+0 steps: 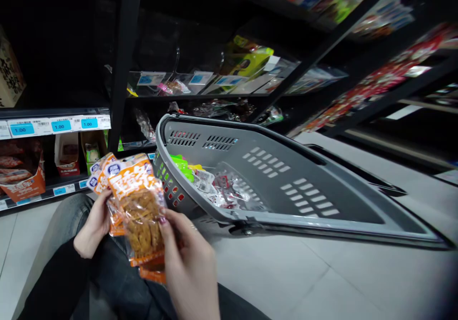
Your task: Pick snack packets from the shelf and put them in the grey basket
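Note:
Several orange-and-white snack packets [141,215] are held above my knees, fanned and overlapping. The front one has a clear window with brown food pieces inside. My left hand [96,227] grips the packets at their left side, its fingers partly hidden behind them. At the right edge, my right hand [191,258] pinches the front packets between thumb and fingers. Just beyond the packets stands a grey shopping basket [265,143], its rim close to them. Inside the basket lie green packets [182,167] and clear-wrapped packs with red and white print [229,189].
Dark shelves with price labels [59,125] rise in front and to the left. Open snack boxes [23,179] sit on the low shelf at left. Yellow-green packets [246,62] hang over a middle shelf edge. Light floor tiles [286,277] extend to the right.

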Demonstrator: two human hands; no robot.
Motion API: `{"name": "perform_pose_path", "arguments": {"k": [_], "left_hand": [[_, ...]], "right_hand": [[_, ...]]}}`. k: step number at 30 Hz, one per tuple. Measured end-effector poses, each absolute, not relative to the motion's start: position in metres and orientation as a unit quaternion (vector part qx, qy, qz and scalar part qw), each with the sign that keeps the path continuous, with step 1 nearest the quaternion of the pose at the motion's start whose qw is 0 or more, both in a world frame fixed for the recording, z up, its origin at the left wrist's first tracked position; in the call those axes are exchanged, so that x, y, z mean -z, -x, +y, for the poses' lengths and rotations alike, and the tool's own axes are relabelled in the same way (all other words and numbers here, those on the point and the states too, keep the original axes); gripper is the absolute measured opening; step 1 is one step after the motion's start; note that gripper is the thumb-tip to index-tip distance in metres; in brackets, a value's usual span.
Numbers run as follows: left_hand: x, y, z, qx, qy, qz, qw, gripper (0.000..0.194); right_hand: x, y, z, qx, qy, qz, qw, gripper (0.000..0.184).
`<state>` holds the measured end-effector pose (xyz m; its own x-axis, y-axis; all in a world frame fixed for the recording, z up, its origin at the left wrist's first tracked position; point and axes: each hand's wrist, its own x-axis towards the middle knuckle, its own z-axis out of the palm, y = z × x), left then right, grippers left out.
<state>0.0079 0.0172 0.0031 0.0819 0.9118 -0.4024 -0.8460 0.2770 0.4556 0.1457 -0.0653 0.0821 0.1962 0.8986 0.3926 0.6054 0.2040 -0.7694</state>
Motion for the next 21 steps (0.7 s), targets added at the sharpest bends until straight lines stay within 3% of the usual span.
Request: {"name": "perform_pose_path", "arguments": {"k": [3, 10, 21], "left_hand": [[0.003, -0.014, 0.012, -0.557, -0.118, 0.346, 0.746, 0.019], [0.009, -0.031, 0.003, -0.488, -0.080, 0.331, 0.804, 0.022], [0.009, -0.032, 0.001, -0.504, -0.049, 0.259, 0.822, 0.027]], "right_hand": [[-0.082, -0.150, -0.059, -0.134, 0.607, -0.597, 0.507, 0.021], [-0.052, -0.144, -0.031, -0.040, 0.668, -0.592, 0.450, 0.032], [-0.043, -0.134, -0.029, 0.008, 0.661, -0.574, 0.483, 0.036]]}}
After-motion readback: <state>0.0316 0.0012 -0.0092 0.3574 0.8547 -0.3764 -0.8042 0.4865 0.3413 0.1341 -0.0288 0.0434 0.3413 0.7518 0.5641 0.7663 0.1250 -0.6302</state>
